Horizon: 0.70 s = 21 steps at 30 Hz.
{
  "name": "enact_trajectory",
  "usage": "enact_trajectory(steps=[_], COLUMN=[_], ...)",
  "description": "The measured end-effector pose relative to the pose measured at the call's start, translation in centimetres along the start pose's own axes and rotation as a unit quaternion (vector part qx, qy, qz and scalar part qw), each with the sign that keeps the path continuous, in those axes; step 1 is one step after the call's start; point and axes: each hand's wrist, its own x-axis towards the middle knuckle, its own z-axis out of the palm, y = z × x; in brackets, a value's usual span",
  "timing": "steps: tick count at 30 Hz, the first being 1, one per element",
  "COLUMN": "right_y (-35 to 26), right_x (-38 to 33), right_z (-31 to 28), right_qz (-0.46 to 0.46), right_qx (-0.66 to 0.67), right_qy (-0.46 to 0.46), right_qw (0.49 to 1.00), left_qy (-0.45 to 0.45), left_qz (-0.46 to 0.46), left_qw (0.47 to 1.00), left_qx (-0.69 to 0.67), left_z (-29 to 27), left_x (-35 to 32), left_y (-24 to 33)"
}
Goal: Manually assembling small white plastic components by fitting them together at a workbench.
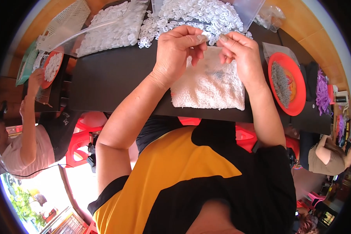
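Both my hands are raised over the far part of the dark table, close together. In my left hand (179, 48), thumb and forefinger pinch a small white plastic piece (207, 35). My right hand (241, 52) is closed in a pinch just right of it; whatever sits between its fingertips is too small to make out. Beneath the hands lies a pale, fluffy towel (208, 95) with a greyish smudge. Just beyond the fingers spreads a loose heap of small white plastic pieces with holes (199, 15).
A clear bag of white pieces (109, 31) lies far left. An orange-red bowl (298, 99) of small grey parts stands right, near purple strips (322, 91). One person (29, 150) at left reaches toward a red dish (59, 70); another person (327, 156) is at right.
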Motion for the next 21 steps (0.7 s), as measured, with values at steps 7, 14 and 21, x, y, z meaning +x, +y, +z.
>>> enact_trajectory(steps=[7, 14, 21], right_y=[0.9, 0.0, 0.7], right_x=[0.4, 0.5, 0.4], right_z=[-2.0, -0.9, -1.5], right_qz=[-0.027, -0.059, -0.064], right_qx=[-0.006, -0.023, -0.026], right_qy=[0.041, 0.007, 0.017], right_qw=[0.999, 0.998, 0.997], left_qy=[0.152, 0.282, -0.066], left_qz=[0.338, 0.420, 0.244], left_qw=[0.904, 0.559, 0.816], left_qx=[0.215, 0.657, 0.520], left_z=[0.7, -9.3, -2.8], left_x=[-1.9, 0.4, -2.1], left_y=[10.5, 15.5, 3.0])
